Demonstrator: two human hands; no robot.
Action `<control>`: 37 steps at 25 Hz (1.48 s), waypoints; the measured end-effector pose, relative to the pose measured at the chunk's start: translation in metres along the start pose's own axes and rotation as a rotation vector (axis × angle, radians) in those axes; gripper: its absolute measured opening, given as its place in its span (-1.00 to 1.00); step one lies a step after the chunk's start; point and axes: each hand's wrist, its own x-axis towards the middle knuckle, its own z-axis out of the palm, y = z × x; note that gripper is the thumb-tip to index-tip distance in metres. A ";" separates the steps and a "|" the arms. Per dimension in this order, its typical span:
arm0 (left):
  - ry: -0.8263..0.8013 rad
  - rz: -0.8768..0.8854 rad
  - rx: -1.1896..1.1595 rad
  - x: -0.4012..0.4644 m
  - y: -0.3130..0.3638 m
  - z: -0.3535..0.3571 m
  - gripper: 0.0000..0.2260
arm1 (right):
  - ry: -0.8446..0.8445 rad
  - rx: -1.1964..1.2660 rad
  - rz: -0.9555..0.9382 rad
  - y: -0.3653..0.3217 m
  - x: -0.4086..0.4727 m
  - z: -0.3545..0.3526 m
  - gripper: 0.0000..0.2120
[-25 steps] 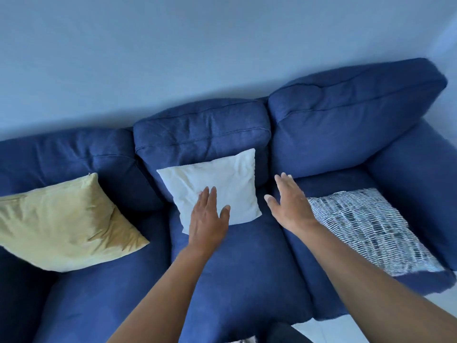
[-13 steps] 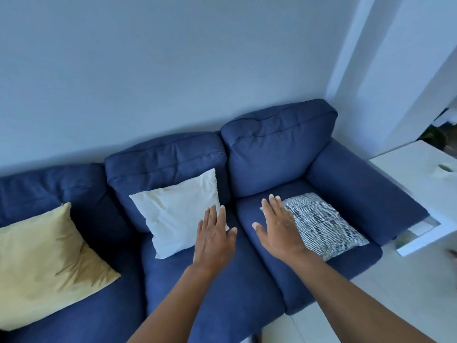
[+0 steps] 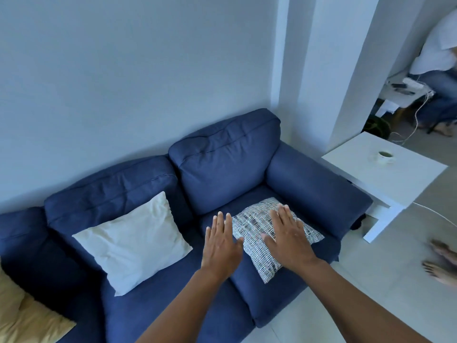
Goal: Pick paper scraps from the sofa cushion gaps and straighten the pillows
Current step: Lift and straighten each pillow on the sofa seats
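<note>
pillows sit on a blue sofa [image 3: 309, 184] against a pale wall, both hands flat-fingered, grasping nothing, white side table [image 3: 385, 177] beside.

Cool, bluish, soft daylight with faint shadows; wide-angle bending at the edges, bottom-right corner motion-blurred.

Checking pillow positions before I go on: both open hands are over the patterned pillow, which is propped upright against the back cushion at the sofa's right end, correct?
Not quite. In the head view the patterned pillow lies flat on the seat cushion, not propped upright against the back cushion. The rest holds: the left hand and right hand are open over it at the sofa's right end.
</note>
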 end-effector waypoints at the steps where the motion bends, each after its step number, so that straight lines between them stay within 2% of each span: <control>1: -0.008 0.007 -0.005 0.008 0.018 0.010 -0.33 | 0.001 0.001 0.009 0.022 0.002 -0.006 -0.33; 7: -0.035 -0.007 -0.043 0.043 0.101 0.062 -0.34 | -0.031 0.019 0.044 0.124 0.017 -0.030 -0.31; 10: -0.072 -0.064 -0.054 0.055 0.116 0.078 -0.34 | -0.078 0.061 0.040 0.151 0.034 -0.030 -0.30; 16: -0.102 -0.150 -0.031 0.105 0.100 0.108 -0.36 | -0.153 0.114 0.013 0.170 0.093 -0.003 -0.32; 21: -0.125 -0.266 -0.070 0.161 0.076 0.138 -0.36 | -0.297 0.106 0.001 0.186 0.152 0.022 -0.33; 30: -0.257 -0.466 -0.065 0.206 0.050 0.171 -0.37 | -0.480 0.148 -0.011 0.207 0.250 0.065 -0.34; 37: -0.279 -0.771 -0.150 0.233 0.039 0.237 -0.38 | -0.698 0.104 -0.059 0.240 0.324 0.143 -0.33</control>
